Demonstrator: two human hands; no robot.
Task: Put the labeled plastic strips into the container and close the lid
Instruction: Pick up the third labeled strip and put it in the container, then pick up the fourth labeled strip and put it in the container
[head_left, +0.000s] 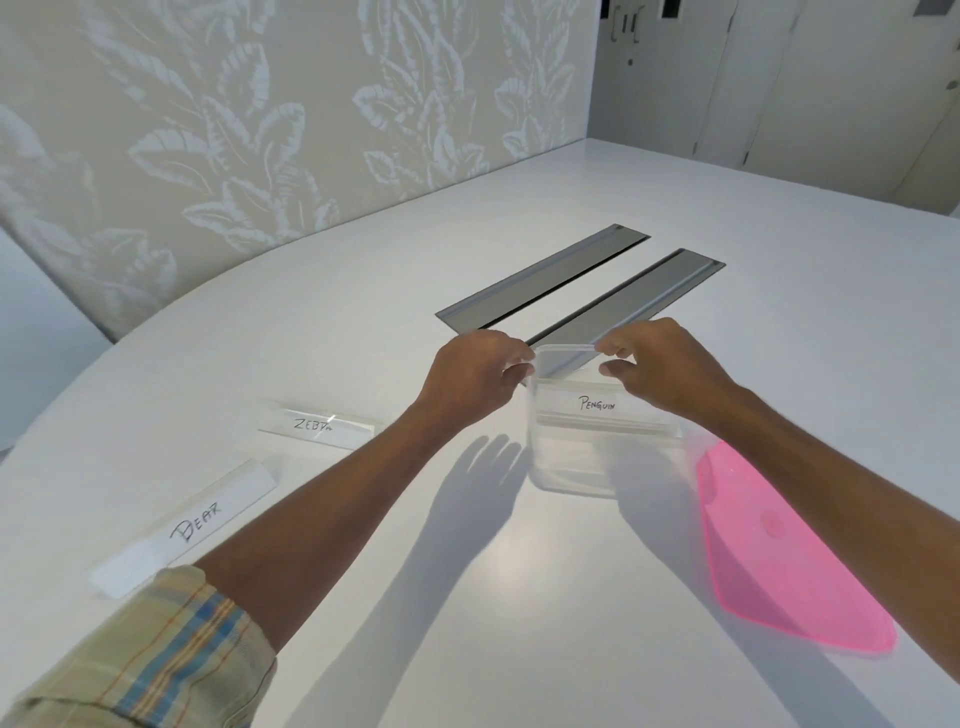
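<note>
A clear strip marked PENGUIN (597, 402) is pinched at its top edge by both hands: the left hand (470, 376) grips the left corner between thumb and fingers, and the right hand (662, 364) grips the right corner the same way. The strip is held upright, and its lower part is seen inside the clear container (602, 447), whose top is uncovered. More pale strips appear to be stacked within the container, though their count cannot be told.

Just to the right of the container, a translucent pink lid (784, 551) is laid flat on the worktop (519, 571), partly under the right forearm. To the left of the container, beyond the left forearm, a strip marked ZEBRA (317, 426) is laid flat, apart from the container. Farther left and nearer the camera, a strip marked BEAR (187, 527) is laid at a slant; its near end is hidden by a checked sleeve (156, 654).

The worktop is white, smooth and rounded at its left edge, and shadows of both arms are cast on it. Behind the container, two grey metal cable covers (561, 283) are set flush into the surface. Beyond them, a wall with a pale leaf pattern (291, 114) is seen, and white cabinet doors (779, 78) are seen behind the container to the right.
</note>
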